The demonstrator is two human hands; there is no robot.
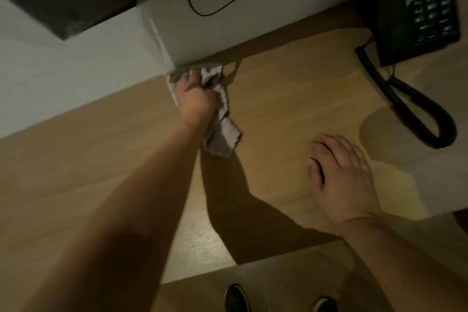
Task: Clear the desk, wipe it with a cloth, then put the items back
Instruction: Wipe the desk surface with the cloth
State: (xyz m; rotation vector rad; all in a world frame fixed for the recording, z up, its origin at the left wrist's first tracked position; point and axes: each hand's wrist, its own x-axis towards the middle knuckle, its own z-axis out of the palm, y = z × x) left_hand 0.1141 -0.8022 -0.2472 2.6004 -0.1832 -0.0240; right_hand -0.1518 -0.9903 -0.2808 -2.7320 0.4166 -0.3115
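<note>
One view only, from the head camera, looking down on the wooden desk (291, 99).

Left hand (195, 99): arm stretched forward, fingers curled round a bunched grey cloth (220, 119), gripping it. The cloth lies on the desk at the far edge, against the foot of the white wall (240, 25). Part of it bulges out beyond the knuckles, touching the wall; a longer tail trails back from under the fist toward the person and slightly right. Long axis therefore runs from the wall back toward the near edge, roughly in line with the forearm. Picture is blurred around the cloth; fine folds not readable.

Right hand (339, 172): flat on the desk, palm down, fingers straight and slightly spread, holding nothing. It sits to the right of the gripping hand and nearer the person, well apart from the cloth.

Further right of the grip: black telephone (415, 7) at the far right corner, its coiled cord (415, 109) looping on the desk. Thin black cable (228, 5) against the wall beyond the grip. Two dark shoes (276, 299) below the near desk edge.
</note>
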